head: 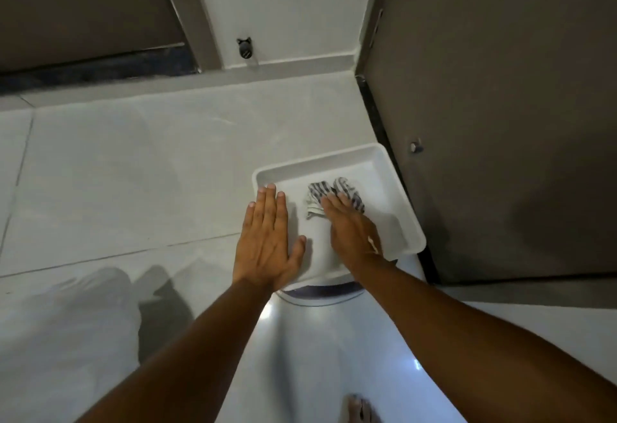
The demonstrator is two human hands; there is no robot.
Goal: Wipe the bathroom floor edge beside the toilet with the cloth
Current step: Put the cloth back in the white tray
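Note:
A crumpled cloth [317, 194] with dark and white stripes lies in a white rectangular tray [374, 159] on the tiled floor. My right hand [354, 230] reaches into the tray, fingers spread, fingertips resting on the cloth. My left hand [267, 239] lies flat and open over the tray's left rim, fingers together, holding nothing. Below the tray a white rounded object [320, 329], perhaps the toilet, fills the lower middle.
A brown door [500, 122] stands just right of the tray, with a dark threshold strip [377, 115] along its foot. A small black doorstop [246, 50] sits on the white wall at the back. Pale floor tiles [133, 172] spread to the left. A bare foot [359, 409] shows at the bottom.

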